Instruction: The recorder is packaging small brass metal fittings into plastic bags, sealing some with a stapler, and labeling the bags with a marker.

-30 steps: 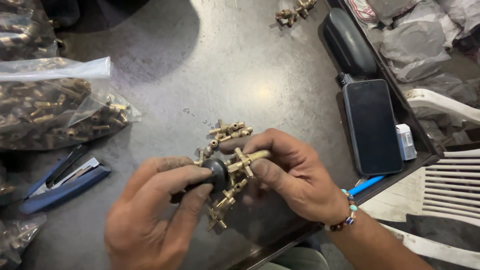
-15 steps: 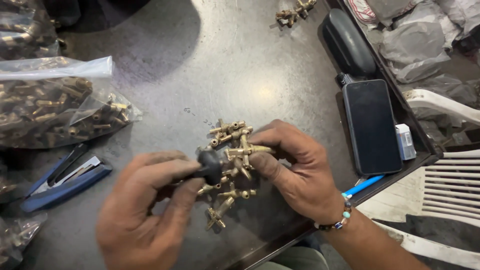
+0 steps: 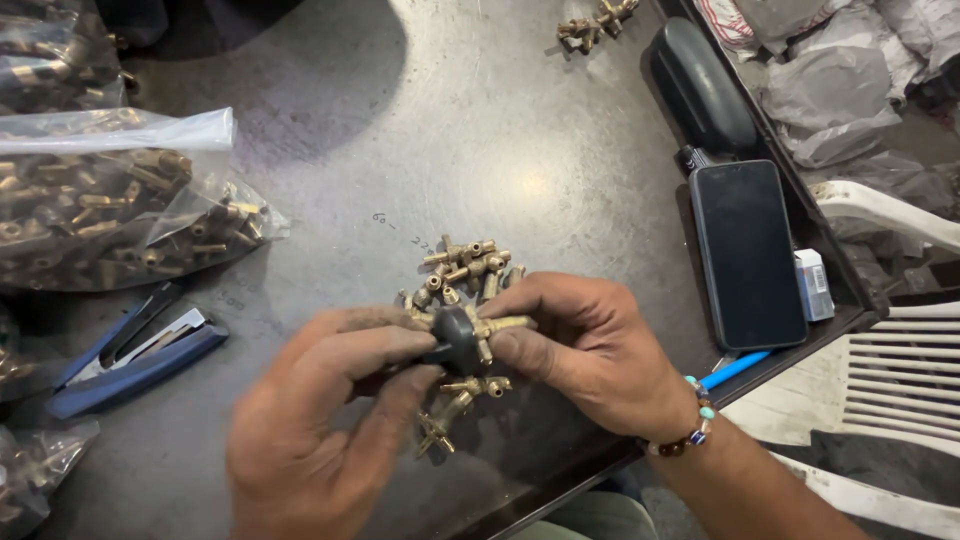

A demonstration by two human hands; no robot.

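My left hand (image 3: 320, 420) pinches a small black round part (image 3: 456, 338) at the middle of the grey table (image 3: 420, 130). Pressed against that black part is a brass T-shaped fitting (image 3: 497, 327), gripped between the thumb and fingers of my right hand (image 3: 585, 352). A small heap of loose brass fittings (image 3: 465, 265) lies on the table just beyond my fingers. More brass fittings (image 3: 455, 405) lie under my hands, partly hidden by them.
Clear plastic bags full of brass fittings (image 3: 110, 205) sit at the left. A blue stapler-like tool (image 3: 130, 350) lies near the left hand. A black phone (image 3: 745, 250), a black case (image 3: 700, 85) and a blue pen (image 3: 735, 368) line the right edge. A white chair (image 3: 900, 370) stands beyond.
Both hands stayed over the same spot. The right hand turned the brass fitting and brought it against the black part held by the left hand.
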